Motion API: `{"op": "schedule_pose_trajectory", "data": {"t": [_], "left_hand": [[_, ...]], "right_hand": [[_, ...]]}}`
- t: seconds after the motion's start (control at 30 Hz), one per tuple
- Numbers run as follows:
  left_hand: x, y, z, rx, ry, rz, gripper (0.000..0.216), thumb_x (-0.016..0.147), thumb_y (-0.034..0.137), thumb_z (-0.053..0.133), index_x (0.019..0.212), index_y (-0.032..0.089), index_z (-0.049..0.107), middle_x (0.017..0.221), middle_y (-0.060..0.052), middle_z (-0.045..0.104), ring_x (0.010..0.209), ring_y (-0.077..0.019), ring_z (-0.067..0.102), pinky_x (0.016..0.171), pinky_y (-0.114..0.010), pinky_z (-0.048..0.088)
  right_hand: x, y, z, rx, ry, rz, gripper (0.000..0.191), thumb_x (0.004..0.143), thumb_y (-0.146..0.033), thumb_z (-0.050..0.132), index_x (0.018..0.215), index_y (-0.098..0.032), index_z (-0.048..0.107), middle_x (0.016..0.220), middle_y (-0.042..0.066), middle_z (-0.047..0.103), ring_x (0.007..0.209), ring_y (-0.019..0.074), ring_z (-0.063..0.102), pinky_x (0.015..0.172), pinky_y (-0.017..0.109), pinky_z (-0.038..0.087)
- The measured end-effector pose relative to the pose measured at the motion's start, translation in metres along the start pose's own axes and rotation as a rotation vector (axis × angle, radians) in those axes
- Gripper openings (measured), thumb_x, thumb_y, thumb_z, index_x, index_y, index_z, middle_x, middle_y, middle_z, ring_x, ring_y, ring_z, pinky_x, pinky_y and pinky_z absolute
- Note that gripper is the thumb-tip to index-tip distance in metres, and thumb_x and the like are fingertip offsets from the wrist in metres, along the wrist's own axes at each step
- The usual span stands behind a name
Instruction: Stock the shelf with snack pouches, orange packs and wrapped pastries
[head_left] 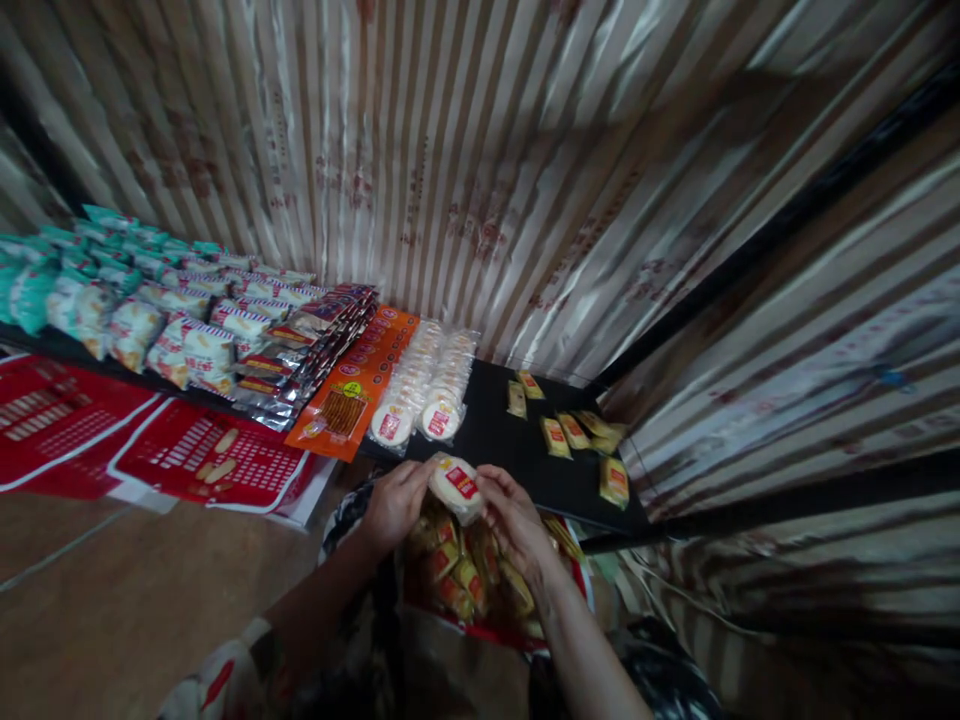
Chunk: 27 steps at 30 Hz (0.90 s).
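Between my two hands is a round white packaged rice cracker (457,487) with a red label, wrapped in clear plastic. My left hand (397,502) pinches its left edge, and my right hand (514,512) grips the right edge. Below them a red basket (495,636) holds several small yellow-wrapped snacks (469,575); my right forearm covers part of it. Just beyond my hands, two rows of similar round white packs (440,415) line the shelf edge. On the right of the black shelf (495,440) lie several loose yellow packets (556,437).
An orange snack bag (352,390) and a stack of silver-brown packets (319,345) lie left of the white packs. Farther left stand white and teal puffed bags (97,290). Red basket-printed panels (217,460) hang below. A striped curtain (450,150) backs the shelf, with a dark pole (757,240) at right.
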<state>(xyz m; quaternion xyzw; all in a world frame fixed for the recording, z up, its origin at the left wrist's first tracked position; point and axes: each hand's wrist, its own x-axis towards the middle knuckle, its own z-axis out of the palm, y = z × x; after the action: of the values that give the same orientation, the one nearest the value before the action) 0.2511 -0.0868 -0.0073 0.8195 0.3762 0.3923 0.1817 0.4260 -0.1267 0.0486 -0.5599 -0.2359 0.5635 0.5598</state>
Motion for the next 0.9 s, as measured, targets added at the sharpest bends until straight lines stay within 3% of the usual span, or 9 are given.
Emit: {"op": "schedule_pose_trajectory", "data": {"t": [0.23, 0.43, 0.67, 0.9], "left_hand": [[-0.005, 0.008, -0.005, 0.007, 0.025, -0.06, 0.044, 0.092, 0.02, 0.03, 0.136, 0.018, 0.034, 0.103, -0.008, 0.063, 0.096, -0.0162, 0.06, 0.087, -0.029, 0.05], [-0.003, 0.015, -0.007, 0.014, -0.087, 0.024, 0.039, 0.09, 0.023, 0.036, 0.128, 0.018, 0.043, 0.11, -0.009, 0.06, 0.1, -0.0174, 0.059, 0.089, -0.03, 0.049], [0.005, 0.002, 0.003, 0.046, -0.012, -0.041, 0.044, 0.089, 0.015, 0.032, 0.132, 0.019, 0.04, 0.123, -0.011, 0.052, 0.112, -0.0182, 0.053, 0.096, -0.032, 0.047], [0.02, -0.009, 0.016, 0.115, 0.016, -0.065, 0.046, 0.089, 0.014, 0.034, 0.135, 0.02, 0.038, 0.132, -0.012, 0.046, 0.119, -0.0188, 0.049, 0.097, -0.031, 0.046]], "right_hand": [[-0.008, 0.018, 0.002, 0.082, 0.099, -0.073, 0.046, 0.047, -0.026, 0.08, 0.087, -0.023, 0.058, 0.077, -0.002, 0.067, 0.064, 0.0138, 0.062, 0.062, 0.026, 0.05], [0.002, 0.027, 0.009, 0.164, 0.114, -0.094, 0.061, 0.048, -0.023, 0.078, 0.105, -0.025, 0.055, 0.079, -0.003, 0.068, 0.065, 0.0145, 0.063, 0.062, 0.027, 0.051], [0.025, 0.038, 0.013, -0.022, 0.059, -0.173, 0.046, 0.05, -0.035, 0.078, 0.091, -0.02, 0.062, 0.081, 0.002, 0.069, 0.07, 0.0172, 0.064, 0.069, 0.031, 0.051], [0.05, 0.022, 0.011, -0.267, 0.062, -0.221, 0.041, 0.051, -0.049, 0.074, 0.078, -0.021, 0.063, 0.069, 0.0, 0.067, 0.061, 0.016, 0.061, 0.063, 0.03, 0.05]]}}
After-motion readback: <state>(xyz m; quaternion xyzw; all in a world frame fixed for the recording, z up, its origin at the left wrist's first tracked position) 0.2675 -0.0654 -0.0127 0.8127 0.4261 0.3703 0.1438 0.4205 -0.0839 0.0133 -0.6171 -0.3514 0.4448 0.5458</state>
